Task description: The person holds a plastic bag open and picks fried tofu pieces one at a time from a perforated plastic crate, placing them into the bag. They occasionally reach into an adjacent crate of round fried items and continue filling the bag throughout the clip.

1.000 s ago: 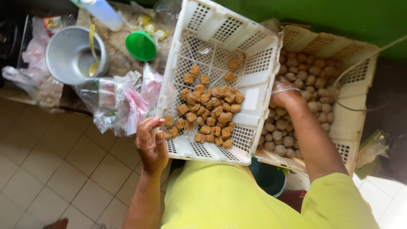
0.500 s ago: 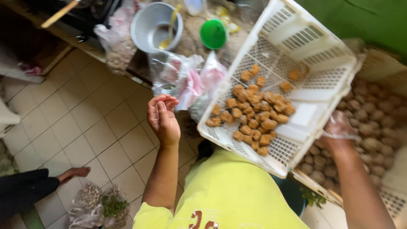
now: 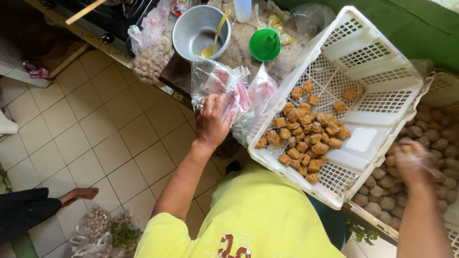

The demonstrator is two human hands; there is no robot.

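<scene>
Both busy: left hand (image 3: 211,122) pinches plastic bags (image 3: 224,88); right hand (image 3: 412,165), blurred, grip unreadable.

Floor of pale cream square tiles (image 3: 95,129) with dark grout lines, spreading left of and below the left hand. Green wall (image 3: 406,28) up past the right hand, top right. Worn brownish counter (image 3: 239,50) just above the left hand, its edge running diagonally toward the top left. Dark stove (image 3: 103,19) with knobs on the counter, far upper left. Soft, even daylight, no hard shadows.
</scene>
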